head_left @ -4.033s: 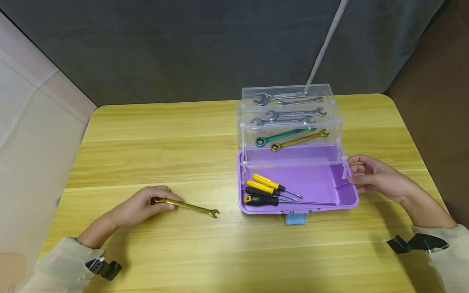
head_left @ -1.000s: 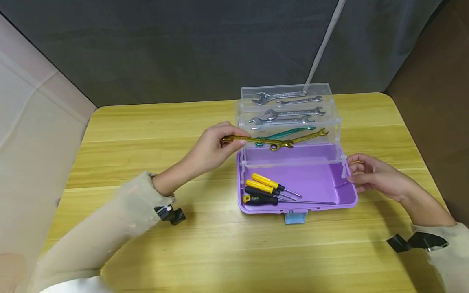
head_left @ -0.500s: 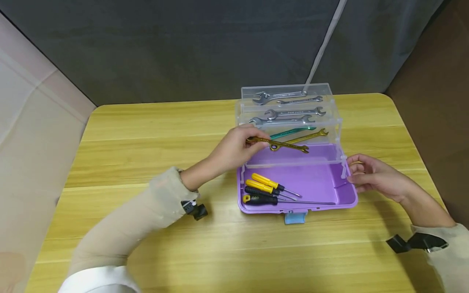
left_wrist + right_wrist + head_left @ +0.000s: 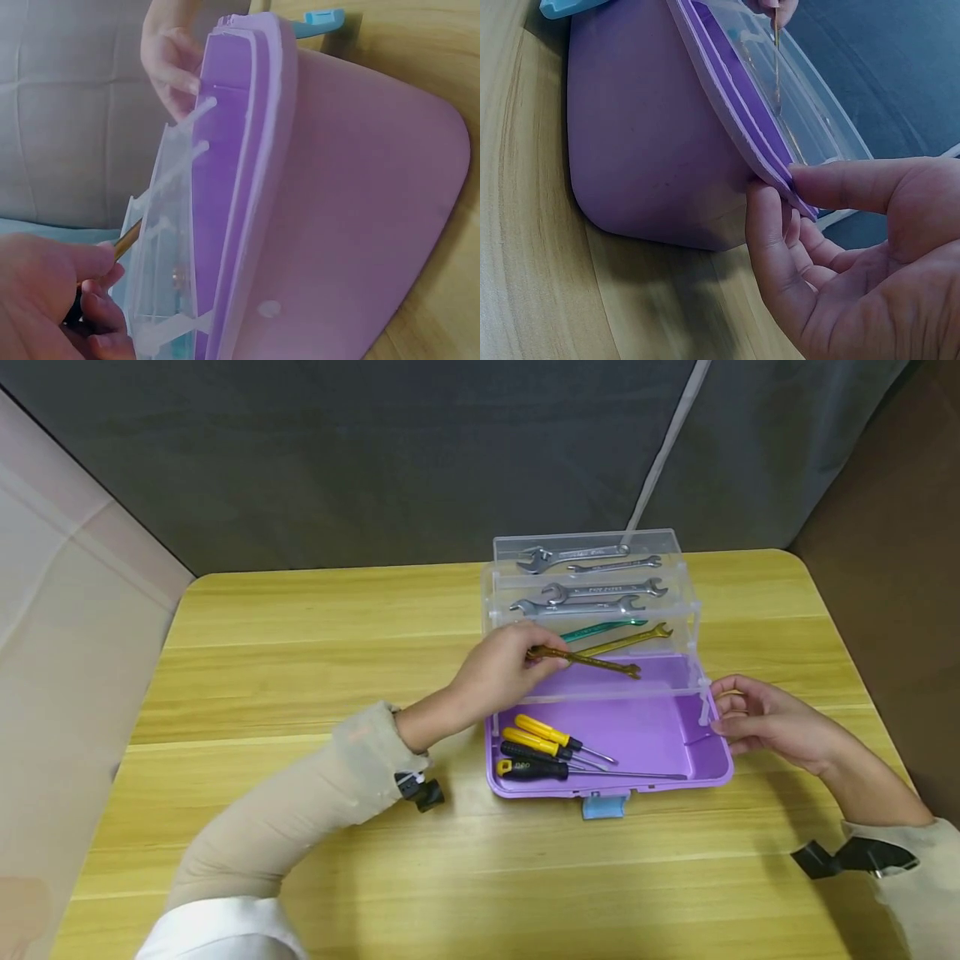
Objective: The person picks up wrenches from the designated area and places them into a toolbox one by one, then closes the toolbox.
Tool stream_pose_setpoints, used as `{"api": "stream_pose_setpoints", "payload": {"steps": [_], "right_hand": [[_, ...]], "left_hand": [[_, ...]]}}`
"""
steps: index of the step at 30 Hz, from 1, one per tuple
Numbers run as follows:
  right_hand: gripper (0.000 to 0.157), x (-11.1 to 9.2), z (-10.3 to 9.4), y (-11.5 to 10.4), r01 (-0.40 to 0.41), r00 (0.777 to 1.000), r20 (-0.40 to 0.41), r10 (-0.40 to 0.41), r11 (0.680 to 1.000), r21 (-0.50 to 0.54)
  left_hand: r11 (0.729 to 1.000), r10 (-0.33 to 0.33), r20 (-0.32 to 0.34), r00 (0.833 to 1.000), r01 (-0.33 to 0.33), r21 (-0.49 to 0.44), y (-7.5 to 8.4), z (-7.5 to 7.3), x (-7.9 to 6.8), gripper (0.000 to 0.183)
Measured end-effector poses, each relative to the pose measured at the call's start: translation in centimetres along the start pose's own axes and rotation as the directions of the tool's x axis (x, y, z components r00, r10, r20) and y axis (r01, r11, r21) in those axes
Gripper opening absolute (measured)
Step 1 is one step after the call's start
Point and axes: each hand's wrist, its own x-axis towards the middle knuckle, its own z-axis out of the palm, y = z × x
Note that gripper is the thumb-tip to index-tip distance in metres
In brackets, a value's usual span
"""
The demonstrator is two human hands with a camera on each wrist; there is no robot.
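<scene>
My left hand [image 4: 498, 667] pinches a gold combination wrench [image 4: 603, 663] by one end. Its open jaw end points right, over the lowest clear tray [image 4: 592, 697] of the purple toolbox [image 4: 645, 727]. In that tray lie another gold wrench [image 4: 637, 640] and a green wrench [image 4: 603, 630], both partly covered by the hand. My right hand [image 4: 780, 728] holds the box's right rim; the right wrist view shows thumb and forefinger pinching the purple edge [image 4: 739, 135]. From the left wrist, the held wrench [image 4: 129, 238] slants up behind the clear tray's edge.
Silver wrenches [image 4: 607, 591] lie in the upper clear tiers, with an adjustable wrench [image 4: 570, 557] at the back. Several screwdrivers [image 4: 536, 768] with yellow or black handles rest in the box's lower left. A blue latch [image 4: 604, 807] hangs at its front. The wooden table [image 4: 315, 677] surrounds it.
The left hand has carried the gold wrench from the table's left side to over the lowest tray, edging slightly right and down in the last half second. The right hand has stayed put.
</scene>
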Motion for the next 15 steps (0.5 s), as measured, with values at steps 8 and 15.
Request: {"api": "stream_pose_setpoints", "payload": {"steps": [8,15], "right_hand": [[0.030,0.0,0.0,-0.1,-0.002,1.000,-0.002,0.002,1.000,-0.007],[0.030,0.0,0.0,-0.1,-0.004,1.000,0.001,0.004,1.000,-0.013]], "left_hand": [[0.990,0.027,0.006,1.000,-0.026,-0.139,-0.4,-0.5,-0.4,0.034],[0.972,0.050,0.059,0.997,-0.035,-0.234,-1.2,-1.6,-1.1,0.039]]}}
